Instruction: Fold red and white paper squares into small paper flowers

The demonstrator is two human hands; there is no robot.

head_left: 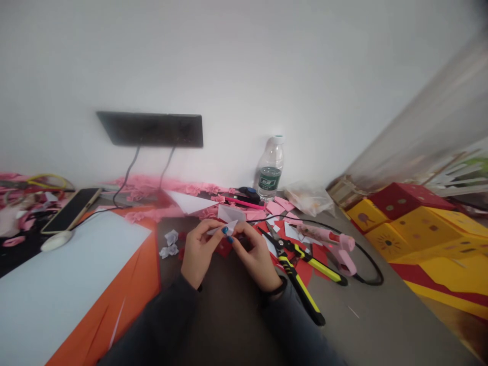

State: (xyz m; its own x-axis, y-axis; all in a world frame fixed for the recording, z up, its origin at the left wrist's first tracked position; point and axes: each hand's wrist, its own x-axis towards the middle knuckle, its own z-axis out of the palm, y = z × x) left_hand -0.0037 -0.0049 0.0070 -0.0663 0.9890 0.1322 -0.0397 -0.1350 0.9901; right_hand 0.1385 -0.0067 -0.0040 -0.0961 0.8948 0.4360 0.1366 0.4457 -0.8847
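Observation:
Between my two hands is a small folded piece of white paper (pixel 232 227), pinched at the fingertips above the dark table. My left hand (pixel 200 251) is closed, thumb and forefinger pressing on the paper's left side. On the other side my right hand (pixel 257 256) pinches it too, its blue-nailed thumb close to the left one. Several small folded white paper pieces (pixel 170 245) lie to the left of my left hand. Scissors with yellow and black handles (pixel 301 292) rest open to the right of my right hand, on red paper scraps (pixel 303 272).
A pink glue gun (pixel 339 249) with a black cord lies at right. Behind stand a water bottle (pixel 270 170) and a plastic bag (pixel 310 198). White sheets (pixel 87 269) over orange paper (pixel 147 272), a phone (pixel 71 211) and a mouse (pixel 56 241) are left. Yellow and red boxes (pixel 415 229) stand right.

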